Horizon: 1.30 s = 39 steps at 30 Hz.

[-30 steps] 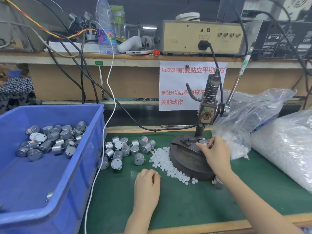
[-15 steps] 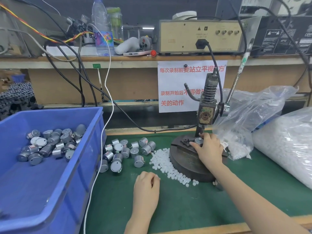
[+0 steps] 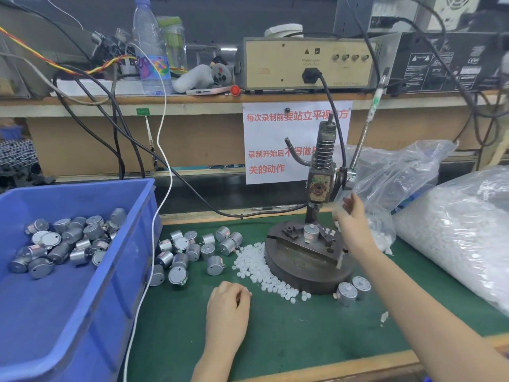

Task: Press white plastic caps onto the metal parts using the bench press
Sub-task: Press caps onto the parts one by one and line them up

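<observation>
A bench press (image 3: 321, 186) stands on a round dark base (image 3: 305, 268), its lever (image 3: 363, 136) slanting up to the right. One silver metal part (image 3: 311, 233) sits upright in the fixture under the ram. My right hand (image 3: 352, 221) is raised, blurred, just right of the fixture and below the lever's hub, holding nothing. My left hand (image 3: 228, 307) rests on the green mat, fingers curled, near a heap of white plastic caps (image 3: 259, 266). Loose metal parts (image 3: 192, 249) lie left of the base. Two metal parts (image 3: 354, 289) lie at the base's front right.
A blue bin (image 3: 82, 285) with several metal parts stands at the left. A clear bag (image 3: 391, 188) and a large bag of white caps (image 3: 462, 230) fill the right. Cables hang from the shelf with instruments above.
My right hand has let go of the metal part in the fixture and lifted up and to the right. My left hand has stayed on the mat.
</observation>
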{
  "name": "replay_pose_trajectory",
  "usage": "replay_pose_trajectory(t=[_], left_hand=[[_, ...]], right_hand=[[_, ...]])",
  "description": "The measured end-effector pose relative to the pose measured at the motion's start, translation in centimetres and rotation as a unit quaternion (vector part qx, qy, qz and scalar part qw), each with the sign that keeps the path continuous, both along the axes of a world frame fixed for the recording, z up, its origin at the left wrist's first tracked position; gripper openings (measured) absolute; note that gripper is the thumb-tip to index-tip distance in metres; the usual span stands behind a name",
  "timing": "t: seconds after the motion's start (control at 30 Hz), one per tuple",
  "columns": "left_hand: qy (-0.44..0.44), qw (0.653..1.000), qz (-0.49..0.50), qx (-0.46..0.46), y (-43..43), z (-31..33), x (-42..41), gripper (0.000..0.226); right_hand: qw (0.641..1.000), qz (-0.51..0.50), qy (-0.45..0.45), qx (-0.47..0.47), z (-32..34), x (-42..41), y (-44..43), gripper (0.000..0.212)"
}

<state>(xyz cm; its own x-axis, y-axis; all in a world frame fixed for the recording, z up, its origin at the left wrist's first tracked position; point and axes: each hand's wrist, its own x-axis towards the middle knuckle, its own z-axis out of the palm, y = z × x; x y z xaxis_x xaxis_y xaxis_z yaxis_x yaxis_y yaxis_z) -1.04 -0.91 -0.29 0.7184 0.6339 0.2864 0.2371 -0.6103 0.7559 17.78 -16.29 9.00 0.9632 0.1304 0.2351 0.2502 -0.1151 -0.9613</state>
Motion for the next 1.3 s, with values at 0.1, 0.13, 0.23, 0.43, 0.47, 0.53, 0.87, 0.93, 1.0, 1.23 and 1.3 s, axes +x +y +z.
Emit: replay_pose_trajectory(t=[0.1, 0.13, 0.23, 0.43, 0.47, 0.53, 0.87, 0.93, 1.0, 1.23, 1.3], left_hand=[[0.008, 1.0, 0.0, 0.0, -0.1, 0.1, 0.0, 0.02], [0.011, 1.0, 0.001, 0.002, -0.1, 0.1, 0.1, 0.02], [0.016, 1.0, 0.002, 0.004, -0.1, 0.2, 0.1, 0.02], [0.032, 0.999, 0.002, 0.002, -0.1, 0.5, 0.3, 0.02], [0.036, 0.999, 0.005, 0.0, -0.1, 0.5, 0.4, 0.02], [0.045, 0.999, 0.01, -0.001, -0.1, 0.5, 0.6, 0.02], [0.036, 0.999, 0.022, 0.003, -0.1, 0.3, 0.7, 0.02], [0.035, 0.999, 0.024, 0.009, -0.1, 0.2, 0.8, 0.021], [0.036, 0.999, 0.024, 0.013, 0.0, 0.1, 0.8, 0.021], [0.041, 0.999, 0.02, 0.023, 0.1, -0.1, 0.8, 0.025], [0.04, 0.999, 0.02, 0.025, 0.1, -0.1, 0.8, 0.024]], right_hand=[[0.995, 0.004, 0.021, 0.101, 3.1, 1.2, -0.1, 0.072], [0.99, 0.006, 0.033, 0.135, 4.2, 1.6, -0.2, 0.072], [0.979, 0.012, 0.052, 0.196, 6.8, 2.4, -0.2, 0.065], [0.987, 0.055, -0.019, 0.149, 8.1, 1.6, -0.8, 0.035], [0.989, 0.07, -0.045, 0.125, 8.1, 1.3, -1.2, 0.023], [0.989, 0.091, -0.076, 0.084, 7.8, 0.6, -1.9, 0.013], [0.983, 0.012, -0.117, 0.141, 6.1, -1.6, -0.3, 0.009], [0.986, -0.042, -0.113, 0.116, 3.8, -1.8, -0.4, 0.033], [0.994, -0.083, -0.063, 0.032, 1.1, -2.0, -0.4, 0.045], [0.945, 0.023, -0.126, -0.3, -4.4, -1.7, 1.2, 0.049], [0.936, -0.01, -0.147, -0.319, -4.0, -1.2, 1.5, 0.041]])
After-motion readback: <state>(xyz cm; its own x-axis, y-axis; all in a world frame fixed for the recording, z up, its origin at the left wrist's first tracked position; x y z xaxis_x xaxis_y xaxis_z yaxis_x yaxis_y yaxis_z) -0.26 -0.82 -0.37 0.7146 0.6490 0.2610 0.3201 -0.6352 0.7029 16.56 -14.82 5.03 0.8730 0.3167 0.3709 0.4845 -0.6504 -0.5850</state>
